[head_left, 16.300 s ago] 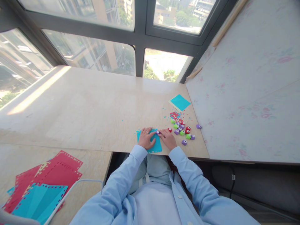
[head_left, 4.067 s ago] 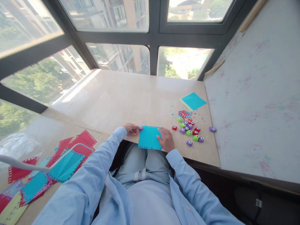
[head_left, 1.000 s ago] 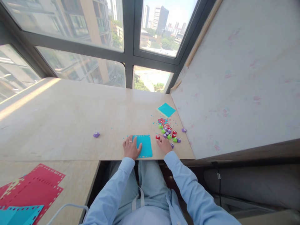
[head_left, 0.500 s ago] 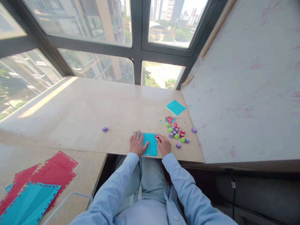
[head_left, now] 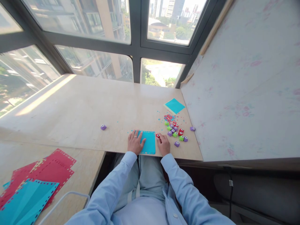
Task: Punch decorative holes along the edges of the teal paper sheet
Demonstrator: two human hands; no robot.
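Left hand point(head_left: 135, 142): fingers spread, flat on the blue punched paper square point(head_left: 148, 142) at the tabletop's point(head_left: 82, 112) near edge.
Right hand point(head_left: 163, 145): fingertips pinching a red mini punch point(head_left: 157, 136) at the square's right edge.
Punch cluster point(head_left: 176, 132): just right of it.
Lone purple punch point(head_left: 103, 127): well apart, left.
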